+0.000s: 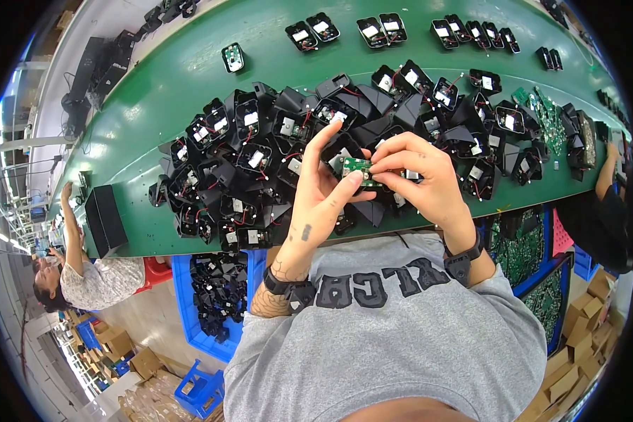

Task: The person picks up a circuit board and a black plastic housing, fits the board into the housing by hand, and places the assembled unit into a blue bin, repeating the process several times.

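A small green circuit board (362,166) is held above the near side of a big heap of black plastic housings (250,156). My left hand (323,193) has its thumb against the board's left part, with the index finger stretched upward. From the other side, the bent fingertips and thumb of my right hand (423,176) pinch the board's right part. Many housings hold a pale block and thin red and black wires. The fingers partly cover the board, and whether it touches a housing behind it I cannot tell.
Several opened housings (311,32) stand along the far side of the green table (169,77). Loose circuit boards (544,119) pile up at right. A blue crate (183,295) of black parts sits below the table edge. Co-workers (95,281) are at both sides.
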